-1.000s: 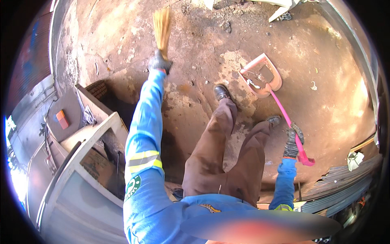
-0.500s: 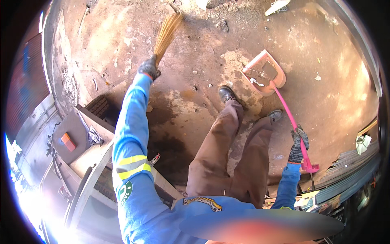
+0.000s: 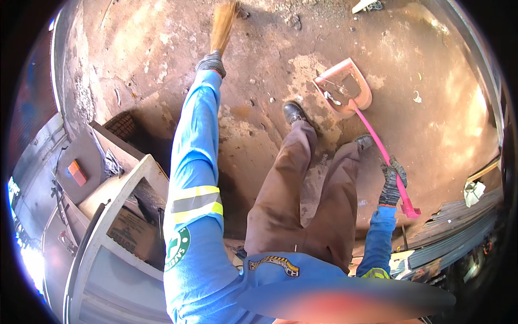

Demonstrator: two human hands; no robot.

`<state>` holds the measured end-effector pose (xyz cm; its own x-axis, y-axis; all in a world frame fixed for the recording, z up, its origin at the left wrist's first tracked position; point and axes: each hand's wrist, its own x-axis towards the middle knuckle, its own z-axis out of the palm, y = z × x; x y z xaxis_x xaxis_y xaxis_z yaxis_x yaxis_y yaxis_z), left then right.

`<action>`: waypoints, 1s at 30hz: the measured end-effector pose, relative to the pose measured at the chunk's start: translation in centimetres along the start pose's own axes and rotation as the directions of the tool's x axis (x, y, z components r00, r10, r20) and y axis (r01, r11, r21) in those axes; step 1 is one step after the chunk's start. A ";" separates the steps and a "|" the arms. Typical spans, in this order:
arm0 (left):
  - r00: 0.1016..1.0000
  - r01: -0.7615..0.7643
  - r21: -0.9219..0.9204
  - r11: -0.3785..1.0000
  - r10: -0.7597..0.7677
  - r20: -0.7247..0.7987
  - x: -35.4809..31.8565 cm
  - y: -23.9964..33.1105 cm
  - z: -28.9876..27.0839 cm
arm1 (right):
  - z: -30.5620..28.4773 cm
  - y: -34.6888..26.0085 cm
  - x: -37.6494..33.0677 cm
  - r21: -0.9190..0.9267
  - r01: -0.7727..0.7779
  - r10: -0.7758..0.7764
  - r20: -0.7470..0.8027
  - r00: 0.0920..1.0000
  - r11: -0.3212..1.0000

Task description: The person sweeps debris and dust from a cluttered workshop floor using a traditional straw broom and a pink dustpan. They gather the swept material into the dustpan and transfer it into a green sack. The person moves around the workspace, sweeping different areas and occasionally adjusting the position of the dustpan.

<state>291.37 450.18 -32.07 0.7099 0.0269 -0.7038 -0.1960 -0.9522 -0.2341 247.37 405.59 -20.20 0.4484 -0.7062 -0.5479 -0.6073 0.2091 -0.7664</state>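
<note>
My left hand (image 3: 211, 62), in a dark glove, is stretched far forward and shut on a straw broom (image 3: 222, 26) whose bristles touch the dirty concrete floor. Lower right, my gloved right hand (image 3: 390, 184) is shut on the pink handle of a long dustpan (image 3: 345, 87). The pan's pink scoop rests on the floor ahead of my shoes and holds a little debris. My brown trousers and two dark shoes (image 3: 294, 112) stand between the two tools.
A grey metal cabinet (image 3: 102, 216) with a cardboard box inside stands at my left. Corrugated metal sheets (image 3: 453, 237) lie at the lower right. Scraps of litter (image 3: 416, 97) and small stones dot the stained floor.
My left arm and the broom have swung from the upper left toward the upper centre. The dustpan and my right hand have hardly moved.
</note>
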 end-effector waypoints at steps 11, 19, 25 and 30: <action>0.968 -0.088 -0.739 0.668 0.233 0.095 -26.5 4.5 5.3 | 0.9 -1.8 -2.3 0.115 0.139 -0.138 -0.021 0.990 0.984; 1.000 -0.017 -0.728 0.685 0.005 -0.018 -26.4 4.3 7.1 | -0.7 -3.2 -2.8 0.134 0.169 -0.171 0.000 0.985 0.976; 0.971 -0.039 -0.178 0.983 0.079 0.226 -17.4 8.6 7.8 | -0.4 -4.1 -2.5 0.057 0.204 -0.208 0.057 0.977 0.977; 0.935 -0.268 -0.295 0.917 0.321 0.150 -26.0 15.1 11.8 | -0.5 -2.8 -2.7 -0.385 0.201 -0.141 0.177 0.974 0.901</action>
<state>261.92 438.72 -25.21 0.4997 -0.2351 -0.8337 -0.1702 -0.9703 0.1717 247.57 406.58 -16.44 0.6387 -0.5978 -0.4846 -0.7096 -0.2139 -0.6713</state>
